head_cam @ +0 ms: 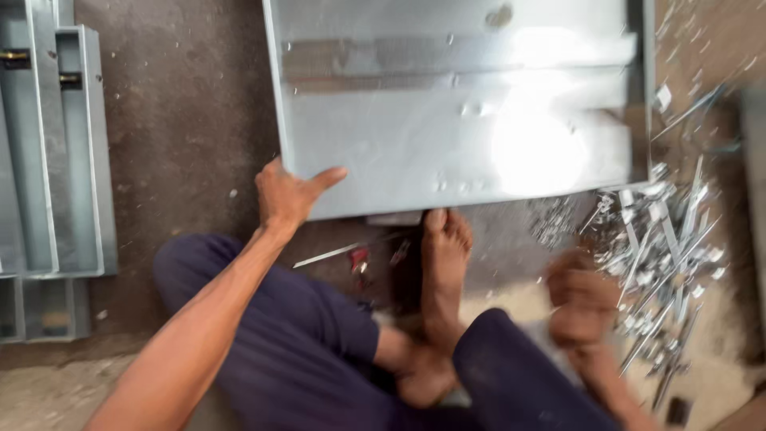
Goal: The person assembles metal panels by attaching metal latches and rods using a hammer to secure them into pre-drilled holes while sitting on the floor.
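Left hand: clamped on the lower left corner of a large grey metal sheet, thumb stretched out over the top face, fingers hidden under the edge. Forearm runs down to the lower left of the frame.

Metal sheet: fills the upper middle of the frame, lying flat or nearly flat on the dark floor. A folded strip runs across its upper part; bright glare sits right of centre. Its near edge crosses the middle of the frame.

Right hand: lower right of the frame, blurred. Fingers look curled inward; cannot tell whether it holds anything. It sits just beside a heap of metal scraps, thin shiny strips and small pieces spread over the right side.

Bare foot: centre of the frame, toes at the sheet's near edge, touching or just below it; blur prevents a firmer reading. Legs in dark blue trousers folded across the lower middle.

Small red object and a thin metal rod lie on the floor between left hand and foot.

Grey metal frames: stacked along the left edge, well apart from the sheet.
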